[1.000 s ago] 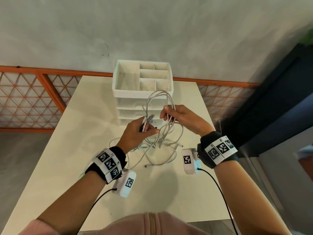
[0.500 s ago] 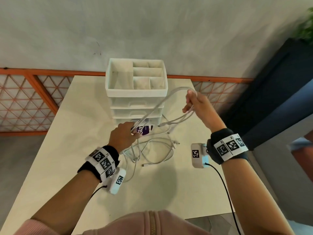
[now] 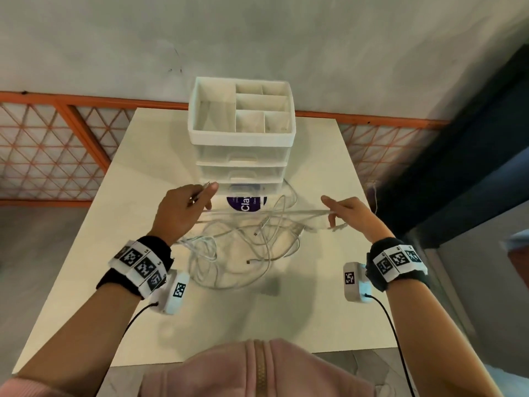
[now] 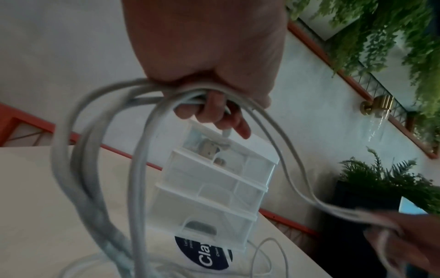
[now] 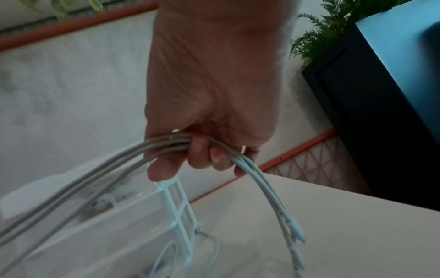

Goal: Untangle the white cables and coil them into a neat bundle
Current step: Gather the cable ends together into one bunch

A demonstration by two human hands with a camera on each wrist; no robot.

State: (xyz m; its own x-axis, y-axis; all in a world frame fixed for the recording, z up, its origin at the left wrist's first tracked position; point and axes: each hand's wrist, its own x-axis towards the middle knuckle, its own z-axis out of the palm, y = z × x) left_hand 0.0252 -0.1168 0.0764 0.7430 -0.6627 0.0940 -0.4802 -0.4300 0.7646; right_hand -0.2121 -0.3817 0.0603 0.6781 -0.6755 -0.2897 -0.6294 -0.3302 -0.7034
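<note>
Fingers (image 5: 199,156) of both hands are clenching several cables (image 3: 266,211), stretching them taut. Slack below them is looping loosely on the desk (image 3: 137,173); pulling wider is likely tightening knots or tugging the drawers (image 3: 242,156).

Cream table (image 3: 86,282), white drawer organizer (image 3: 242,156) at back, loose white cables (image 3: 229,253), purple sticker (image 3: 246,203)

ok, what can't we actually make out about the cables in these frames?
- Cable count: head view, white cables between left hand and right hand are motion-blurred.
- Remaining knots: head view, the pile on the table overlaps and is too thin to trace.
- Sticker text: cut off by the drawer organizer.
- Right-hand plug type: right wrist view, blurred.
</note>
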